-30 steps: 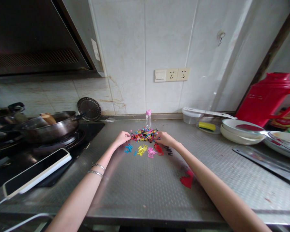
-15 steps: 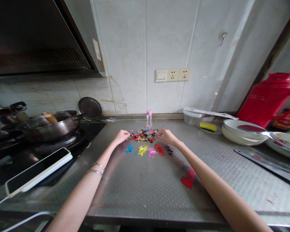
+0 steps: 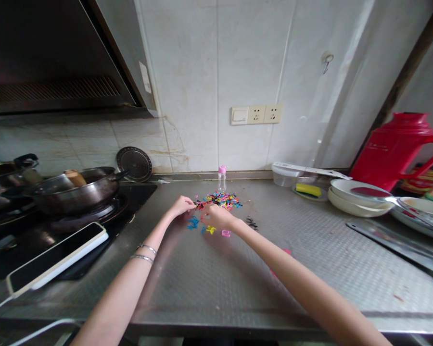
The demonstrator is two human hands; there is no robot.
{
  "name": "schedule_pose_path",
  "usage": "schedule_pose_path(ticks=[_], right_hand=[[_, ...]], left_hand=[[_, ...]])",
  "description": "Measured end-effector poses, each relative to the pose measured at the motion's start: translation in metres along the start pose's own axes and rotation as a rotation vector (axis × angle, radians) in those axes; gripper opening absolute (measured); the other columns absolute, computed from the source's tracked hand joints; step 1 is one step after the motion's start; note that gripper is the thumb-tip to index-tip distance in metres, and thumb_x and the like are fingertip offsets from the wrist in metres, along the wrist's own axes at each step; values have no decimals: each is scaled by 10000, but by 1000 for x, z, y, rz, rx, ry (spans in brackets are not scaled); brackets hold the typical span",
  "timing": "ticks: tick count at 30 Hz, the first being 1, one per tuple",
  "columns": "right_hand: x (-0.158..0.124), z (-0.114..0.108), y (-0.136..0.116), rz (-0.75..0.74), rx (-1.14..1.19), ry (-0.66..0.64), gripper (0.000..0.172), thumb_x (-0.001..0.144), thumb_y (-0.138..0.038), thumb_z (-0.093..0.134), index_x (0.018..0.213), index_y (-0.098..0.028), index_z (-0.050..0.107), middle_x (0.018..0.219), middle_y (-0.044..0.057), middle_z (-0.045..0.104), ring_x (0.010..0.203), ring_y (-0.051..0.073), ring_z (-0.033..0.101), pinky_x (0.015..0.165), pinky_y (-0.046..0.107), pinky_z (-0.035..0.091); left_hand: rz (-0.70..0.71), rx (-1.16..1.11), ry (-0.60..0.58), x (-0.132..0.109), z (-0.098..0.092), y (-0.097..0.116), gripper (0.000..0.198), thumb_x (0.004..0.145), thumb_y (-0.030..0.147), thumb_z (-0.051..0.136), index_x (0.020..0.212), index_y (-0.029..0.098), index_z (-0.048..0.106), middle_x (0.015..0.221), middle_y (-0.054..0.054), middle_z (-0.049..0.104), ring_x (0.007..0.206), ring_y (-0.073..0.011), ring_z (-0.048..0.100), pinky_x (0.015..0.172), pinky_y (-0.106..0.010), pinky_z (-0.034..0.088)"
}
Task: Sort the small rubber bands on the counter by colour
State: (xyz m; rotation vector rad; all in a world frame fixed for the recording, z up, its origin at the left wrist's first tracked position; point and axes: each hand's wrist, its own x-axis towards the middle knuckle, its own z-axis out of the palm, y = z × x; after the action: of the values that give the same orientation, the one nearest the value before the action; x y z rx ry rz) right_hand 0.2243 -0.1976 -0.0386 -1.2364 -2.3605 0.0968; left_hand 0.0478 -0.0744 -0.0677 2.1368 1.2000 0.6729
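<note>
A mixed heap of small coloured rubber bands (image 3: 225, 199) lies on the metal counter. At its left edge is my left hand (image 3: 182, 205), thumb and fingertips pinched together; what they hold is too small to make out. My right hand (image 3: 218, 216) is over the front of the heap, fingers closed and pointing left, with their tips mostly hidden. In front lie separate little groups: blue bands (image 3: 193, 222), yellow bands (image 3: 211, 229), pink bands (image 3: 225, 233) and black bands (image 3: 251, 222). My right hand and wrist cover the place of the red group.
Behind the heap stands a small clear bottle (image 3: 222, 179) with a pink cap. To the left are a phone (image 3: 57, 259) and a pan (image 3: 79, 190) on the stove. On the right are a sponge (image 3: 308, 190), stacked bowls (image 3: 359, 204), a knife (image 3: 393, 245) and a red thermos (image 3: 393, 154).
My right hand has moved left and toward me, from the heap's right edge to over its front, now hiding the red group. My left hand stays about where it was.
</note>
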Motion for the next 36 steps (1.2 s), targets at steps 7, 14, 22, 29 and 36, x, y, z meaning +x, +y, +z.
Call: schedule_pose_path(ticks=[7,14,22,29,36], right_hand=[[-10,9,-11,2,5,-56,193,703,-188,520,835,-184,660,873,39,650,798,139,575,697,209,410],[-43,-24,21,109,38,-15,190,708,-199,523,823,-162,669,852,58,656,793,140,578,724,221,419],[-86,-56,68,263,95,142,201,712,-221,511,816,-159,671,820,35,662,728,130,583,691,218,430],[-107,-70,94,339,65,177,205,705,-219,503,795,-140,669,797,45,662,703,140,587,672,226,439],[-116,-68,110,393,62,166,215,692,-201,497,785,-135,678,772,46,671,702,144,594,658,215,434]], left_hand=[[40,-22,-5,3,10,-6,290,633,323,595,809,102,661,454,4,550,413,-100,470,430,-194,314],[17,-34,50,3,10,-2,203,602,290,613,687,110,656,440,14,532,412,-92,457,430,-194,309],[61,-136,75,3,3,21,201,582,293,653,630,102,617,452,8,536,423,-82,450,443,-194,316],[245,-82,-52,-9,35,97,264,642,358,626,694,100,626,494,-8,561,426,-87,448,434,-199,289],[441,5,-229,-21,103,158,207,668,316,610,707,116,648,531,-24,576,474,-102,475,474,-209,317]])
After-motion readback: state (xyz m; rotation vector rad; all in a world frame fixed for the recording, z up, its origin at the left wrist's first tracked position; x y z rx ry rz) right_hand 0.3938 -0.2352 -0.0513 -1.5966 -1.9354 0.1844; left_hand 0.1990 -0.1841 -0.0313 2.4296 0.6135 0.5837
